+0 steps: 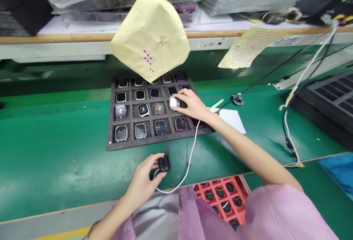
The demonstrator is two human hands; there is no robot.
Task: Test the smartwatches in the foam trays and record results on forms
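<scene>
A small black square block (pixel 164 163) with a white cable (pixel 190 155) running from it is pinched between the thumb and fingers of my left hand (pixel 146 174), low over the green bench. Reaching into the dark foam tray (pixel 121 146), my right hand (pixel 191 104) grips a smartwatch body (pixel 174 102) with a bright face by its edges. Whether that watch has left its compartment I cannot tell. Other strapless watch bodies sit in rows, among them one with a lit face (pixel 120 111) and a dark one (pixel 160 127). My right hand hides some compartments.
Yellow paper (pixel 154 30) hangs from the shelf edge (pixel 215 34) over the tray's back. Right of the tray lie a white sheet (pixel 233 120), a green pen-like stick (pixel 217 104) and cables (pixel 286 122). A red tray (pixel 230 203) of round black parts sits below the bench edge.
</scene>
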